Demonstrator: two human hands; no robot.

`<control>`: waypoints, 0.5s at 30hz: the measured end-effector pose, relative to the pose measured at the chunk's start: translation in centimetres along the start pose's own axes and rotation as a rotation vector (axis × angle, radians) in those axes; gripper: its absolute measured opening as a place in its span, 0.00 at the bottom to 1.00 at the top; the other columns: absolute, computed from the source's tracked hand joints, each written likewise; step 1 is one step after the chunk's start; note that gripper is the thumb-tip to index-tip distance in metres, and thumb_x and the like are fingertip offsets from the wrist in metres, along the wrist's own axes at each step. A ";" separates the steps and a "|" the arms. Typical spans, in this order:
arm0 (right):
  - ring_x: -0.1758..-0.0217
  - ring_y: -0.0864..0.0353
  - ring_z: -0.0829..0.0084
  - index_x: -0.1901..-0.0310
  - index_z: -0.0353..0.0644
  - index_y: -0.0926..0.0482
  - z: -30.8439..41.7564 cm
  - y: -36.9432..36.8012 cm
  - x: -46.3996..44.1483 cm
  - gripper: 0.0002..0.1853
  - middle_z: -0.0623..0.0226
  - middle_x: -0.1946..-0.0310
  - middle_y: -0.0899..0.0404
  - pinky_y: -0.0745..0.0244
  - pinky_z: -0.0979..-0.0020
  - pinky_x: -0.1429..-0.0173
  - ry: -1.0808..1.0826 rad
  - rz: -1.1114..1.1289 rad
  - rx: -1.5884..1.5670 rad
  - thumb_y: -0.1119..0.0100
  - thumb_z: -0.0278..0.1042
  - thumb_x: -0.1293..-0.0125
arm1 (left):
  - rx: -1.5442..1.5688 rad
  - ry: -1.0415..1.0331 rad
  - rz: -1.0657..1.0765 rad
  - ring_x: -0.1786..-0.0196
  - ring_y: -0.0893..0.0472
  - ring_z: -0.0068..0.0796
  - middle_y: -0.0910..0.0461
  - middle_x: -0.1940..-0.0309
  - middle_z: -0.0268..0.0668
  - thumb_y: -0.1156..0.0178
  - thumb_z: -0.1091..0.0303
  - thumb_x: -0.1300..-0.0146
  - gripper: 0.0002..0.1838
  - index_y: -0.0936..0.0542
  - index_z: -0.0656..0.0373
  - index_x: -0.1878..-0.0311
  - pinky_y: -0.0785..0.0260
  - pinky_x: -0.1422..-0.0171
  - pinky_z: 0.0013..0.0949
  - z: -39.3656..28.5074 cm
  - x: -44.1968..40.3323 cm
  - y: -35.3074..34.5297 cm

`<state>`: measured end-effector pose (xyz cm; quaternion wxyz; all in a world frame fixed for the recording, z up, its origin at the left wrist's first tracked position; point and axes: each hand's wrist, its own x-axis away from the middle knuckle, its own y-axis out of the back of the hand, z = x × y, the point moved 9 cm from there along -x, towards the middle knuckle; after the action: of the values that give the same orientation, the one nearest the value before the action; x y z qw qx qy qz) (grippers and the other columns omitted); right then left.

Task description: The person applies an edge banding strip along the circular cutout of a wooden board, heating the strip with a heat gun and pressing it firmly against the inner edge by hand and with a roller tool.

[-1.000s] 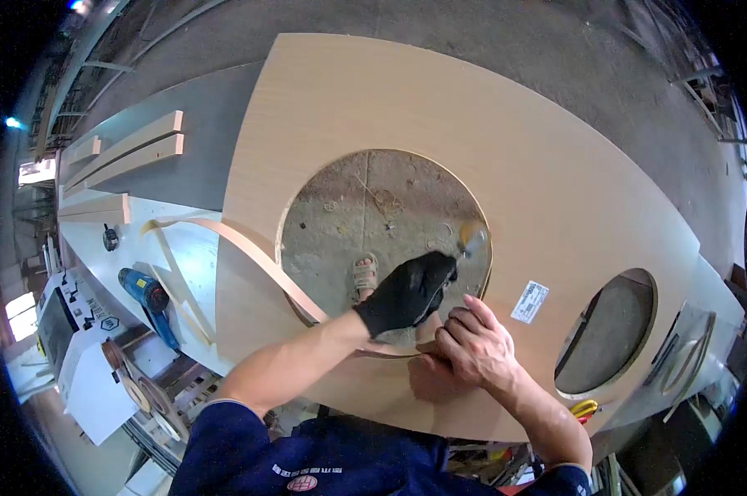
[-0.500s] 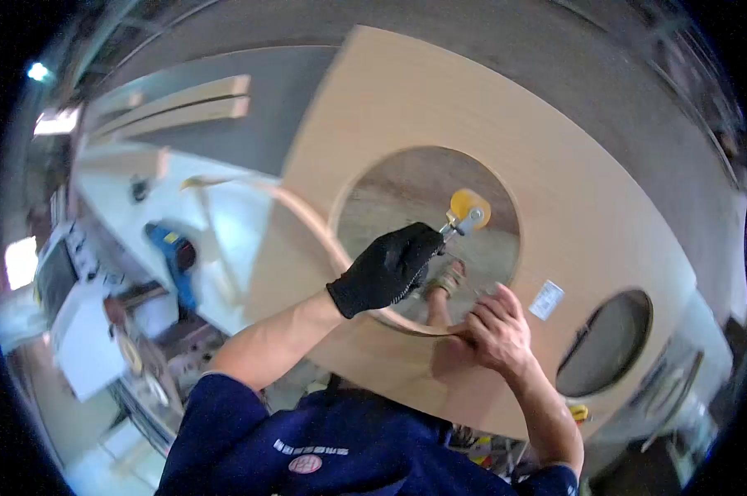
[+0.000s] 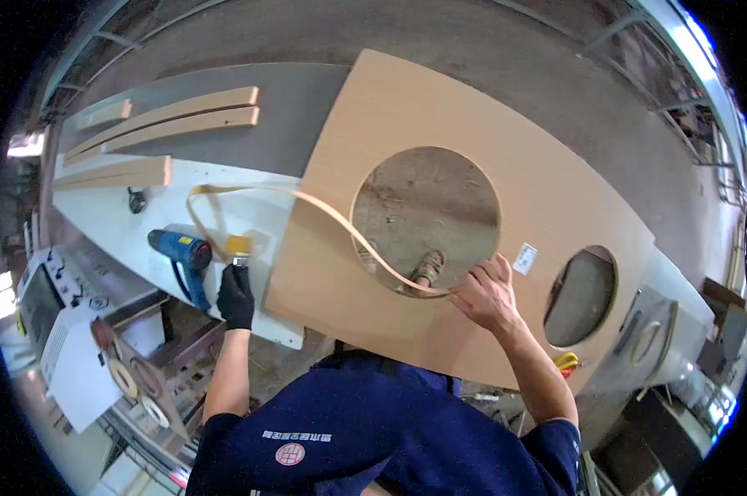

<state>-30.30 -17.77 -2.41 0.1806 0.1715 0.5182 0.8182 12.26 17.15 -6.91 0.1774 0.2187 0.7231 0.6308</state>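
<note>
My left hand [image 3: 236,299], in a black glove, is closed on a small roller with a yellow wheel [image 3: 239,245], over the white surface at the left. Beside it lies a blue heat gun [image 3: 185,250]. My bare right hand [image 3: 485,294] pinches a thin wood-coloured edging strip [image 3: 324,203] at the near right rim of a large round hole in the light wooden panel [image 3: 423,91]. From my fingers the strip runs along the near rim, then loops away leftward over the white surface.
A second hole [image 3: 582,298] opens at the panel's right, with yellow-handled pliers or cutters [image 3: 566,362] near the edge. A white label [image 3: 525,259] sits on the panel. Wooden bars [image 3: 175,124] lie at the back left. A machine [image 3: 68,331] stands at left.
My left hand has moved left with the roller, from above the large hole to beside the heat gun. My right hand stays by the rim with the strip.
</note>
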 end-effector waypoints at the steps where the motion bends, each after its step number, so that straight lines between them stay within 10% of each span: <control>1: 0.39 0.22 0.60 0.58 0.43 0.15 0.5 0.8 1.0 0.20 0.62 0.55 0.15 0.45 0.41 0.22 -0.028 -0.016 0.022 0.25 0.50 0.43 | -0.011 -0.081 -0.080 0.53 0.15 0.58 0.14 0.55 0.53 0.44 0.55 0.21 0.18 0.20 0.59 0.42 0.24 0.53 0.54 -0.5 -0.1 0.1; 4: 0.37 0.23 0.60 0.58 0.43 0.16 1.1 0.7 0.8 0.20 0.62 0.55 0.15 0.44 0.42 0.23 -0.058 -0.001 0.048 0.26 0.52 0.41 | -0.264 -0.379 -0.298 0.35 0.23 0.59 0.21 0.37 0.54 0.36 0.56 0.28 0.26 0.24 0.61 0.33 0.31 0.33 0.55 -6.3 -1.8 5.3; 7: 0.37 0.23 0.59 0.61 0.41 0.16 0.4 -0.8 1.4 0.20 0.62 0.55 0.15 0.44 0.45 0.24 -0.086 0.036 0.080 0.27 0.52 0.41 | 0.147 -0.526 -0.079 0.30 0.28 0.56 0.25 0.33 0.51 0.31 0.58 0.32 0.30 0.25 0.59 0.31 0.38 0.25 0.56 -12.8 -2.6 5.9; 12: 0.36 0.23 0.60 0.61 0.41 0.16 0.0 -0.9 1.2 0.22 0.62 0.55 0.15 0.44 0.45 0.24 -0.071 0.018 0.096 0.27 0.55 0.39 | 0.359 -1.209 0.315 0.30 0.26 0.48 0.20 0.35 0.45 0.31 0.49 0.35 0.26 0.18 0.54 0.39 0.40 0.22 0.56 -32.2 3.6 0.9; 15: 0.35 0.24 0.59 0.59 0.40 0.15 0.2 -0.7 1.4 0.24 0.62 0.53 0.16 0.45 0.44 0.23 -0.075 0.035 0.077 0.27 0.57 0.39 | 0.186 -1.497 0.521 0.45 0.17 0.45 0.13 0.54 0.43 0.37 0.50 0.32 0.21 0.16 0.51 0.42 0.34 0.27 0.54 -36.6 8.2 -4.6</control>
<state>-31.34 -16.68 -2.86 0.1786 0.2178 0.5390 0.7938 -14.59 -9.48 -6.07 0.4437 0.7601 0.3874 0.2746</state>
